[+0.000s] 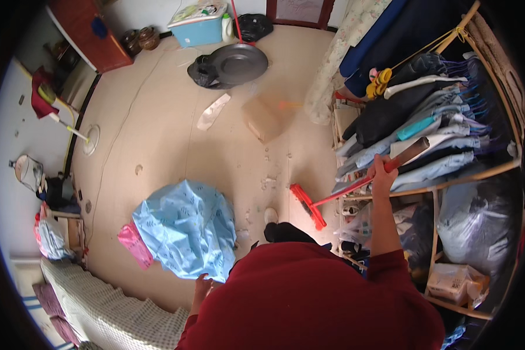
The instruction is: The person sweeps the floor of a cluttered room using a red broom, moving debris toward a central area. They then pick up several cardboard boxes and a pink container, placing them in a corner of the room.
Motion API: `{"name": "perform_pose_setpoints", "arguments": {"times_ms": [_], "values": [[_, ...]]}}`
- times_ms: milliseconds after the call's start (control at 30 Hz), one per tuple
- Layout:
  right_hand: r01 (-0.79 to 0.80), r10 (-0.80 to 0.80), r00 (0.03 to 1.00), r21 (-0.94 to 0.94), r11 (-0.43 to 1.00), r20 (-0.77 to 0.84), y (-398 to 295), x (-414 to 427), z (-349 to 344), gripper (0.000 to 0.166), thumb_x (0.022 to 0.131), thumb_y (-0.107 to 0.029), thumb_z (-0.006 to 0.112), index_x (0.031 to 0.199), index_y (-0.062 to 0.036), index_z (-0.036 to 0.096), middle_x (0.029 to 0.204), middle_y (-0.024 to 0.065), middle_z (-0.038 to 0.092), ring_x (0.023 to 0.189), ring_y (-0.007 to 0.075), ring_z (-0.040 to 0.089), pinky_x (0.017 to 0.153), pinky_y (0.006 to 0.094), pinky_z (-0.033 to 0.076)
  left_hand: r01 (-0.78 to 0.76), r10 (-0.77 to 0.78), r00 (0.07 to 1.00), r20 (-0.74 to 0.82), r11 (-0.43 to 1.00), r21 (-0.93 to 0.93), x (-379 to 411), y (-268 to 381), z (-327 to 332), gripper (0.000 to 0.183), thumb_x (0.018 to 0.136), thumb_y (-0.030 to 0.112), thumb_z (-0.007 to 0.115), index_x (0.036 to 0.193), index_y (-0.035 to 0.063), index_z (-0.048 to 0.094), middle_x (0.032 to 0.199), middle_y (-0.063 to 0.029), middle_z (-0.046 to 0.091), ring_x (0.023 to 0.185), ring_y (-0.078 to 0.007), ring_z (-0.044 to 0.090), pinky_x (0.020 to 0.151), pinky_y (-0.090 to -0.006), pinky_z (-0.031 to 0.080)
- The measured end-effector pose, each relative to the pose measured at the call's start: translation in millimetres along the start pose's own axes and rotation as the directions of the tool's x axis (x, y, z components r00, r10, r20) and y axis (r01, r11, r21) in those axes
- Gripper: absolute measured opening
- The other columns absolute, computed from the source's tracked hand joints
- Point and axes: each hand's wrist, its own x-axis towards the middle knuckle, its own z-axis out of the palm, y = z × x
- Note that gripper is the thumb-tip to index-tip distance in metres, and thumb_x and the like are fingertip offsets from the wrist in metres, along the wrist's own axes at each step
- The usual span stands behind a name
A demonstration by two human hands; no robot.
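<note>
My right hand (383, 173) is wrapped around the red handle of a push broom (346, 190), just below its dark grip end. The handle slants down to the left, and its red head (307, 207) rests on the floor. At the lower left, my left hand (203, 286) is at the near edge of a crumpled light-blue patterned cloth or plastic cover (186, 227). Whether its fingers pinch that edge cannot be made out. A pink packet or bag (135, 245) sticks out beside the cover. Small bits of debris (268, 179) dot the floor left of the broom.
A wooden rack (463, 175) with hanging jeans and bagged items stands close on my right. Ahead lie a brown cardboard-like sheet (264, 118), a pale strip (213, 111) and a dark round pan-like dish (240, 63). A checked cover (109, 306) drapes furniture at lower left; a cable (124, 118) crosses the floor.
</note>
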Motion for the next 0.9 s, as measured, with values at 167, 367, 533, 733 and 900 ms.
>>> {"name": "perform_pose_setpoints", "arguments": {"times_ms": [167, 367, 533, 733, 900], "values": [[-0.021, 0.023, 0.985, 0.015, 1.0, -0.168, -13, 70, 18, 0.031, 0.088, -0.013, 0.06, 0.067, -0.0114, 0.039, 0.051, -0.0033, 0.034, 0.041, 0.0072, 0.031, 0.04, 0.024, 0.026, -0.168, 0.182, 0.976, -0.122, 0.979, 0.111, 102, 115, -42, 0.043, 0.075, 0.017, 0.058, 0.115, 0.0046, 0.055, 0.07, -0.0132, 0.065, 0.068, -0.0211, 0.065, 0.068, -0.0326, 0.05], [-0.156, 0.095, 0.953, 0.198, 0.968, 0.287, -46, 137, 46, 0.031, 0.088, -0.014, 0.059, 0.065, -0.0126, 0.038, 0.053, -0.0029, 0.033, 0.042, 0.007, 0.028, 0.039, 0.0233, 0.021, -0.162, 0.164, 0.986, -0.01, 0.98, 0.113, 163, 211, -50, 0.043, 0.075, 0.02, 0.063, 0.116, 0.0079, 0.056, 0.076, -0.0116, 0.067, 0.068, -0.0207, 0.065, 0.066, -0.0323, 0.05], [0.105, -0.083, 0.982, 0.122, 0.987, -0.171, -52, 186, 61, 0.029, 0.087, -0.017, 0.061, 0.068, -0.012, 0.04, 0.05, -0.0035, 0.031, 0.039, 0.0071, 0.027, 0.036, 0.0236, 0.021, -0.212, 0.142, 0.973, 0.181, 0.858, 0.467, 229, 223, -51, 0.043, 0.072, 0.031, 0.067, 0.111, 0.0153, 0.061, 0.088, -0.0115, 0.068, 0.088, -0.03, 0.064, 0.08, -0.0385, 0.05], [0.262, -0.191, 0.856, 0.084, 0.961, -0.48, -44, 238, 87, 0.029, 0.089, -0.017, 0.058, 0.068, -0.015, 0.04, 0.052, -0.0051, 0.031, 0.041, 0.0055, 0.024, 0.038, 0.0229, 0.022, -0.193, 0.04, 0.966, 0.257, 0.773, 0.604, 361, 328, -118, 0.046, 0.075, 0.034, 0.065, 0.118, 0.0175, 0.058, 0.113, -0.0145, 0.061, 0.107, -0.03, 0.057, 0.09, -0.0387, 0.046], [0.257, -0.188, 0.747, 0.016, 0.966, -0.638, -9, 285, 92, 0.026, 0.088, -0.013, 0.058, 0.069, -0.0118, 0.04, 0.055, -0.0029, 0.033, 0.046, 0.0076, 0.03, 0.045, 0.0245, 0.027, -0.333, 0.31, 0.942, 0.127, 0.836, 0.436, 433, 522, -156, 0.037, 0.078, 0.026, 0.061, 0.114, 0.0171, 0.059, 0.094, -0.0098, 0.066, 0.086, -0.0259, 0.063, 0.076, -0.0371, 0.05]]}}
